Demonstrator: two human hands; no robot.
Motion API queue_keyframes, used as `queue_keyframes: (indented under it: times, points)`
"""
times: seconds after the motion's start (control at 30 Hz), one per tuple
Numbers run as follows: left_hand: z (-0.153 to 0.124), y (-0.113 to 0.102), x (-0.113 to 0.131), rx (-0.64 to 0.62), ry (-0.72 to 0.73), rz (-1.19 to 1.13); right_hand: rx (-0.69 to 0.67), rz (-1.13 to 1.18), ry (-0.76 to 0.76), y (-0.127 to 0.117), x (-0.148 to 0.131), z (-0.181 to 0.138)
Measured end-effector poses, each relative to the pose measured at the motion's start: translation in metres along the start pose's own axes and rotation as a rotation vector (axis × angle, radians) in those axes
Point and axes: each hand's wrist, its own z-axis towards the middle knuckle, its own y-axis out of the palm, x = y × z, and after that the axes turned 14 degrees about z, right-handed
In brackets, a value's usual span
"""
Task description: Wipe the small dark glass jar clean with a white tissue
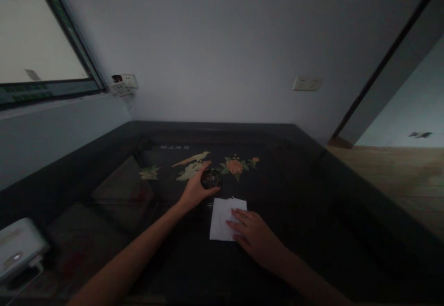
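My left hand (197, 188) curves its thumb and fingers around the rim of a dark, round glass ashtray (212, 179) on the black glossy table (291, 181). Nearer to me, a white paper napkin (219, 223) lies flat, its corners roughly square. On the napkin's right side rests my right hand (255, 236), palm down with the fingers stretched out and slightly apart. The ashtray sits just beyond the napkin's far edge. Dim light hides any detail inside the ashtray.
A white box-like device (21, 246) with a cable stands at the left edge. Flower and bird pictures (234, 166) decorate the tabletop. Behind it rises a pale wall with a socket (307, 83) and a plugged-in adapter (120, 88) near the window frame (52, 88).
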Motion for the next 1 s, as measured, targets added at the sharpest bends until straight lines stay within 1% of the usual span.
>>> queue_keyframes:
  times: [0.07,0.13,0.23,0.3,0.33,0.43,0.57,0.77,1.0]
  points:
    - [-0.004,-0.02,-0.022,0.038,-0.077,0.037,-0.03,-0.009,-0.042,0.007,-0.007,0.016]
    - [-0.005,-0.033,-0.04,0.085,-0.138,0.057,-0.046,-0.002,-0.082,0.016,-0.014,0.03]
    - [-0.003,-0.044,-0.058,0.165,-0.2,0.071,-0.11,-0.012,-0.121,0.03,-0.028,0.049]
    - [-0.002,-0.047,-0.066,0.192,-0.216,0.074,-0.148,-0.032,-0.132,0.039,-0.039,0.06]
    - [-0.001,-0.048,-0.069,0.197,-0.218,0.074,-0.144,-0.046,-0.132,0.043,-0.044,0.065]
    - [0.0,-0.047,-0.073,0.191,-0.206,0.069,-0.12,-0.09,-0.151,0.054,-0.056,0.079]
    - [-0.002,-0.044,-0.071,0.174,-0.173,0.057,-0.095,-0.115,-0.164,0.064,-0.059,0.09]
    - [-0.005,-0.04,-0.07,0.146,-0.15,0.059,-0.067,-0.101,-0.18,0.072,-0.053,0.09]
    - [-0.007,-0.036,-0.074,0.128,-0.152,0.104,0.014,-0.137,-0.264,0.076,-0.052,0.086]
